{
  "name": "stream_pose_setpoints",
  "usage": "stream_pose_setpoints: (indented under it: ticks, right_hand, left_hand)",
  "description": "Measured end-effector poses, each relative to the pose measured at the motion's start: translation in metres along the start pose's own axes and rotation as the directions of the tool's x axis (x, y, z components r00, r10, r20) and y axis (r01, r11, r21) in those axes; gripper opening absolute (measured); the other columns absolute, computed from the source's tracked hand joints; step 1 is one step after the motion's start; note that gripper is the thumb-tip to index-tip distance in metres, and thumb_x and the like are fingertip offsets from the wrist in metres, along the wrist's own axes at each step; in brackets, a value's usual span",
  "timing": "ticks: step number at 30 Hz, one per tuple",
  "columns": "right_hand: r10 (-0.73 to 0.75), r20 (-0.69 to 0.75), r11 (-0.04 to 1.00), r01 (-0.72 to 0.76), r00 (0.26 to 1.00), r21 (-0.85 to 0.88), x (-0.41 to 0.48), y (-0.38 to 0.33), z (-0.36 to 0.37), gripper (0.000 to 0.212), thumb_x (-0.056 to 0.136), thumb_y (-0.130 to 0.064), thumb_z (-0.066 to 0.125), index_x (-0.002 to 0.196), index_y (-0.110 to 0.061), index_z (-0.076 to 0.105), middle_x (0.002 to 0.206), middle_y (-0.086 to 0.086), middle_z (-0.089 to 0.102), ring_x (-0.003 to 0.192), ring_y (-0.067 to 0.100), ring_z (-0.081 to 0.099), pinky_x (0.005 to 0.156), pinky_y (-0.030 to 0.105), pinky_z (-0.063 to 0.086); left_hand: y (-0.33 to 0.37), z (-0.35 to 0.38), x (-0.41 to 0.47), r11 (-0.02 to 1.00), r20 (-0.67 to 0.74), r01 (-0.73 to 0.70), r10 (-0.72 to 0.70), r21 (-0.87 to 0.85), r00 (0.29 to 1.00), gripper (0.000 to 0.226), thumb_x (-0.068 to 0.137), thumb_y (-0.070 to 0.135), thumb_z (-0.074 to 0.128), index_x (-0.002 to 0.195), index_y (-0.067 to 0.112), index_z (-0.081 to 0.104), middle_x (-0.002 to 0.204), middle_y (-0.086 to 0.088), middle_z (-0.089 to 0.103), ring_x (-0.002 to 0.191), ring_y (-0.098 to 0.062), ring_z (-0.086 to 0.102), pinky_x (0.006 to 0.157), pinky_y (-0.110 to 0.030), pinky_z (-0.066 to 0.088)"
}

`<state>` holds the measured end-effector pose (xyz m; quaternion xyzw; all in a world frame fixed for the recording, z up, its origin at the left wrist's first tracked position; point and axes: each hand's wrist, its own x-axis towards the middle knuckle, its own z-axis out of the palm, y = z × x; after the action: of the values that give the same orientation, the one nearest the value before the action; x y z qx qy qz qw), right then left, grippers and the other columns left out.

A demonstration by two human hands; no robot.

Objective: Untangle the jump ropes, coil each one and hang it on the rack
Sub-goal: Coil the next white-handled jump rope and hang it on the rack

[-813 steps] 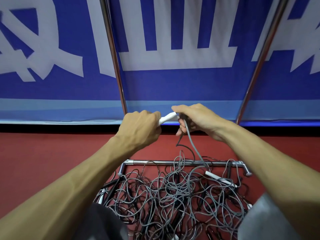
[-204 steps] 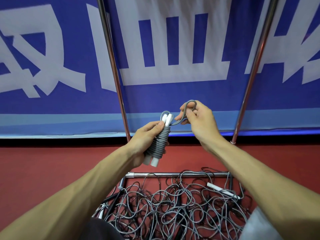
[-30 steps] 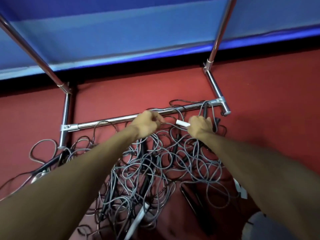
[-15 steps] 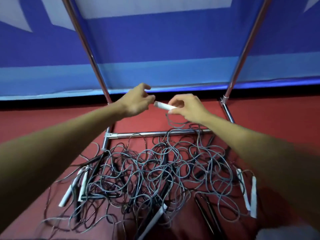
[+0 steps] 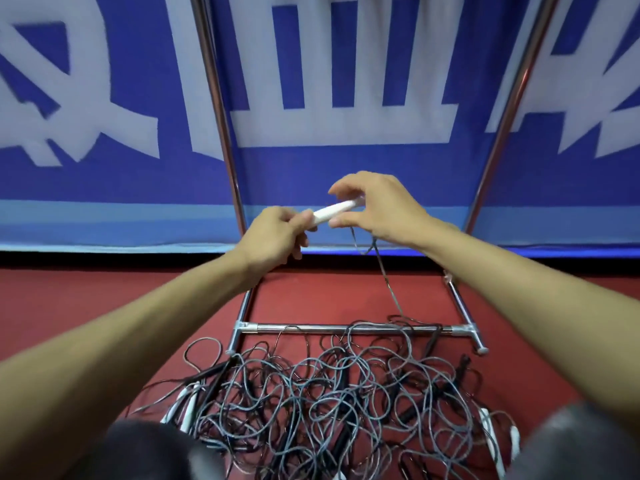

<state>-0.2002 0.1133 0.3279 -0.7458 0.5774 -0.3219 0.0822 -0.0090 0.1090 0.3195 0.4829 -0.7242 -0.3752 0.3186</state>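
Both hands were raised in the gap between the rack's two slanted poles and touched neither pole. I saw the left hand (image 5: 273, 237) pinch the near end of a white handle (image 5: 332, 212) with thumb and fingertips. The right hand (image 5: 381, 209) was curled over the handle's far end, with thumb below and fingers above. The handle lay almost level, tilted up toward the right.

A grey cord (image 5: 386, 278) dropped from under the right hand. It slanted down to the right and met the floor bar (image 5: 346, 329) near that bar's right half.

The left pole (image 5: 214, 98) and the right pole (image 5: 509, 98) leaned apart toward the top, so the gap widened upward. Behind them hung a blue banner (image 5: 346, 168) with large white characters. Its lower edge met the red floor (image 5: 86, 299) just beyond the hands.

The tangle of ropes (image 5: 329, 403) lay on the floor on my side of the floor bar, and a few loops rested over the bar. Its left edge spread past the rack's left foot. White handles lay at its left fringe (image 5: 188, 407) and right fringe (image 5: 488, 434). I could not see its near edge, which was hidden by blurred dark shapes at the bottom of the view.
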Motion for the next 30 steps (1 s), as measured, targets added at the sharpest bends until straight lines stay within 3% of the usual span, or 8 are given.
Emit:
stream_pose_setpoints:
  ticks: [5, 9, 13, 17, 19, 23, 26, 30]
  right_hand:
    - [0.122, -0.057, 0.978, -0.11, 0.991, 0.178, -0.008, 0.028, 0.007, 0.026, 0.094, -0.024, 0.061, 0.12, -0.017, 0.056, 0.099, -0.004, 0.058, 0.09, 0.002, 0.055, 0.074, 0.014, 0.037]
    - [0.219, 0.051, 0.836, -0.215, 0.974, 0.505, -0.005, 0.03, 0.021, 0.013, 0.102, -0.015, 0.045, 0.09, -0.019, 0.049, 0.069, 0.005, 0.06, 0.056, 0.023, 0.065, 0.06, 0.033, 0.051]
    - [0.128, 0.091, 0.904, -0.154, 0.988, 0.4, -0.002, 0.037, 0.034, 0.017, 0.099, -0.012, 0.049, 0.084, -0.02, 0.049, 0.056, 0.003, 0.052, 0.043, 0.019, 0.056, 0.051, 0.028, 0.047]
    - [0.102, 0.091, 0.911, -0.13, 0.991, 0.393, 0.005, 0.039, 0.045, 0.004, 0.098, -0.019, 0.054, 0.101, -0.018, 0.054, 0.054, 0.0, 0.047, 0.039, 0.014, 0.046, 0.049, 0.026, 0.041]
    - [0.156, 0.07, 0.914, -0.171, 0.985, 0.367, 0.007, 0.044, 0.051, 0.03, 0.094, -0.028, 0.06, 0.121, -0.022, 0.047, 0.057, -0.003, 0.048, 0.044, 0.006, 0.044, 0.054, 0.025, 0.04]
    - [0.195, 0.167, 0.941, -0.233, 0.966, 0.247, 0.005, 0.059, 0.056, 0.051, 0.083, -0.04, 0.073, 0.123, -0.028, 0.043, 0.069, -0.009, 0.059, 0.057, -0.005, 0.05, 0.056, 0.012, 0.035]
    - [0.203, 0.351, 0.97, -0.236, 0.914, 0.052, -0.003, 0.071, 0.061, 0.023, 0.082, -0.025, 0.076, 0.1, -0.019, 0.063, 0.08, -0.006, 0.065, 0.061, -0.005, 0.052, 0.06, 0.011, 0.036]
    - [0.273, 0.403, 0.956, -0.293, 0.874, -0.013, -0.01, 0.078, 0.062, 0.008, 0.088, -0.019, 0.069, 0.085, -0.017, 0.062, 0.09, -0.001, 0.068, 0.086, 0.015, 0.061, 0.078, 0.022, 0.046]
  left_hand:
    - [-0.015, 0.009, 0.002, 0.929, 0.006, 0.092, -0.096, -0.358, 0.995, 0.031, 0.104, 0.022, 0.042, 0.088, 0.009, 0.065, 0.061, 0.001, 0.053, 0.046, -0.007, 0.052, 0.048, -0.015, 0.04]
    - [-0.03, 0.012, 0.012, 0.975, 0.075, 0.101, -0.088, -0.196, 0.993, 0.031, 0.103, 0.022, 0.042, 0.09, 0.009, 0.066, 0.064, -0.001, 0.065, 0.051, -0.007, 0.056, 0.058, -0.018, 0.041]
    - [-0.046, 0.02, 0.018, 0.997, 0.199, 0.038, -0.051, 0.066, 0.979, 0.028, 0.1, 0.035, 0.051, 0.099, 0.013, 0.067, 0.082, -0.004, 0.074, 0.069, -0.013, 0.064, 0.071, -0.033, 0.044]
    - [-0.051, 0.034, 0.027, 0.998, 0.155, -0.008, -0.002, 0.065, 0.988, 0.014, 0.1, 0.026, 0.052, 0.107, 0.015, 0.059, 0.08, 0.0, 0.068, 0.06, -0.014, 0.059, 0.062, -0.025, 0.046]
    - [-0.056, 0.037, 0.032, 0.997, 0.138, -0.017, 0.007, 0.075, 0.99, 0.009, 0.099, 0.021, 0.053, 0.107, 0.019, 0.058, 0.072, 0.004, 0.058, 0.059, -0.016, 0.05, 0.06, -0.025, 0.042]
    - [-0.057, 0.042, 0.038, 0.989, 0.034, 0.088, -0.085, -0.119, 0.996, 0.015, 0.092, 0.031, 0.058, 0.083, 0.02, 0.054, 0.06, 0.006, 0.045, 0.054, -0.015, 0.038, 0.055, -0.031, 0.032]
    - [-0.047, 0.044, 0.04, 0.918, -0.048, 0.122, -0.151, -0.378, 0.987, 0.027, 0.095, 0.023, 0.057, 0.073, 0.02, 0.041, 0.054, 0.006, 0.035, 0.043, -0.01, 0.028, 0.044, -0.024, 0.024]
    - [-0.036, 0.036, 0.037, 0.846, -0.088, 0.132, -0.206, -0.517, 0.975, 0.031, 0.096, 0.024, 0.055, 0.072, 0.022, 0.035, 0.051, 0.007, 0.031, 0.042, -0.01, 0.022, 0.037, -0.018, 0.021]
